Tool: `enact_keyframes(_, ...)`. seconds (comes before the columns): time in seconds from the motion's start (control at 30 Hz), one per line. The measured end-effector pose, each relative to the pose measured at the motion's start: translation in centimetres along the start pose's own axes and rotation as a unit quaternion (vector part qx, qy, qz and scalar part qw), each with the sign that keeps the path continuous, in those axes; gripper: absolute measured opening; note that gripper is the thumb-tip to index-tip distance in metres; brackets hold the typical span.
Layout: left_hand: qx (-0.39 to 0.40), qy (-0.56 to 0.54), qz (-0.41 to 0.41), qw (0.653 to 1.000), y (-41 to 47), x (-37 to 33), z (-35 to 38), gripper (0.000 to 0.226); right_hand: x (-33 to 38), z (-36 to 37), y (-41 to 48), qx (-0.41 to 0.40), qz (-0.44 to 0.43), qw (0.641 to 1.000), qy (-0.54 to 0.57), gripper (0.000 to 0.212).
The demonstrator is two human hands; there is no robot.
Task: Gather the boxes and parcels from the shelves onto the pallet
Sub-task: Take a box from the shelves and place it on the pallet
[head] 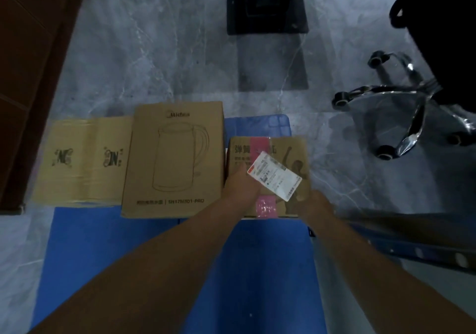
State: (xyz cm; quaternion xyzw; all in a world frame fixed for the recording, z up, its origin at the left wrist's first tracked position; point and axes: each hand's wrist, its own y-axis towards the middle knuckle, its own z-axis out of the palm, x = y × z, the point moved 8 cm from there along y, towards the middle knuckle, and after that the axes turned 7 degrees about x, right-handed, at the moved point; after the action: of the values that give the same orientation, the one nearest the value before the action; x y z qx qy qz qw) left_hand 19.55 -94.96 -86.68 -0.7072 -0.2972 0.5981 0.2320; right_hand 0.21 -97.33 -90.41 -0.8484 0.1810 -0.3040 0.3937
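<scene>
1. Pallet: 1 blue pallet [128, 256] lies on the grey marble floor [154, 50].
2. Boxes: 3 cardboard boxes stand in 1 row along the far edge of the pallet.
3. Far-left corner: 1 taped box [82, 161] carries 2 printed "N" emblems on its top face. It touches the box to its right.
4. Middle of the far edge: 1 kettle box [175, 158] lies flat, with 1 line drawing of a kettle facing up.
5. Far-right corner: 1 labelled box [291, 148] is just beside the kettle box. Its top bears 1 white shipping label [274, 176], set at a slant, and 1 strip of pink tape [262, 145] that runs under the label. Whether this box rests on the pallet or is held just above it cannot be told.
6. Left hand [240, 184]: it grips the labelled box at its near-left edge, thumb laid on the top face.
7. Right hand [318, 202]: it is against the near-right corner of the same box. Its fingers are hidden, so the grip cannot be told.
8. Surroundings: 1 office chair [401, 94] with a chrome star base and 4 visible castors stands right of the pallet, and 1 black stand base [266, 6] stands beyond it.
</scene>
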Motion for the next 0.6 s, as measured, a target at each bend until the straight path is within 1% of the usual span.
enact_keyframes(0.03, 0.005, 0.003, 0.007, 1.000, -0.7, -0.8, -0.5, 0.018, 0.8, 0.0, -1.3, -0.016, -0.013, 1.000, 0.023, 0.007)
enact_keyframes(0.07, 0.004, 0.009, 0.014, 1.000, -1.6, -1.9, -1.1, 0.018, 2.1, 0.0, -2.8, -0.023, -0.039, 0.998, 0.047, 0.011)
enact_keyframes(0.1, 0.002, 0.010, 0.024, 1.000, -2.8, -3.3, -1.9, 0.019, 4.2, 0.0, -4.7, -0.021, -0.070, 0.996, 0.057, 0.021)
enact_keyframes(0.13, -0.007, 0.014, 0.037, 0.999, -4.0, -4.8, -2.8, 0.017, 6.4, -0.5, -6.6, -0.021, -0.101, 0.993, 0.054, 0.031)
enact_keyframes(0.17, -0.015, 0.021, 0.049, 0.998, -5.4, -6.5, -3.8, 0.015, 8.8, -1.2, -8.6, -0.027, -0.130, 0.990, 0.044, 0.034)
enact_keyframes(0.23, -0.053, 0.043, 0.060, 0.996, -8.9, -10.1, -6.1, 0.014, 13.1, -3.3, -12.5, -0.039, -0.151, 0.987, 0.048, 0.026)
enact_keyframes(0.3, -0.081, 0.054, 0.059, 0.993, -12.7, -13.8, -8.7, 0.008, 16.9, -5.6, -17.1, -0.038, -0.143, 0.986, 0.074, 0.013)
enact_keyframes(0.33, -0.084, 0.072, 0.064, 0.992, -14.8, -15.9, -9.9, 0.024, 18.9, -7.0, -19.9, -0.040, -0.152, 0.985, 0.064, 0.011)
enact_keyframes(0.37, -0.086, 0.095, 0.071, 0.989, -17.4, -18.2, -11.1, 0.035, 21.2, -8.4, -23.0, -0.040, -0.175, 0.983, 0.032, 0.017)
enact_keyframes(0.4, -0.089, 0.116, 0.080, 0.986, -20.1, -20.7, -12.4, 0.041, 23.5, -10.1, -26.2, -0.047, -0.201, 0.978, 0.010, 0.027)
enact_keyframes(0.43, -0.095, 0.129, 0.098, 0.982, -23.1, -23.3, -13.9, 0.045, 25.7, -12.1, -29.5, -0.064, -0.232, 0.971, -0.006, 0.034)
enact_keyframes(0.47, -0.102, 0.142, 0.116, 0.978, -26.0, -25.5, -15.2, 0.047, 27.7, -13.8, -32.7, -0.069, -0.256, 0.964, -0.011, 0.035)
enact_keyframes(0.53, -0.128, 0.182, 0.157, 0.962, -32.4, -29.4, -17.6, 0.051, 30.8, -16.4, -39.0, -0.067, -0.292, 0.954, -0.015, 0.029)
enact_keyframes(0.57, -0.138, 0.206, 0.178, 0.952, -35.7, -31.2, -18.7, 0.054, 32.0, -17.3, -41.9, -0.067, -0.306, 0.950, -0.020, 0.033)
enact_keyframes(0.6, -0.147, 0.218, 0.197, 0.945, -38.9, -32.9, -19.7, 0.054, 32.9, -18.0, -44.8, -0.062, -0.318, 0.945, -0.034, 0.044)
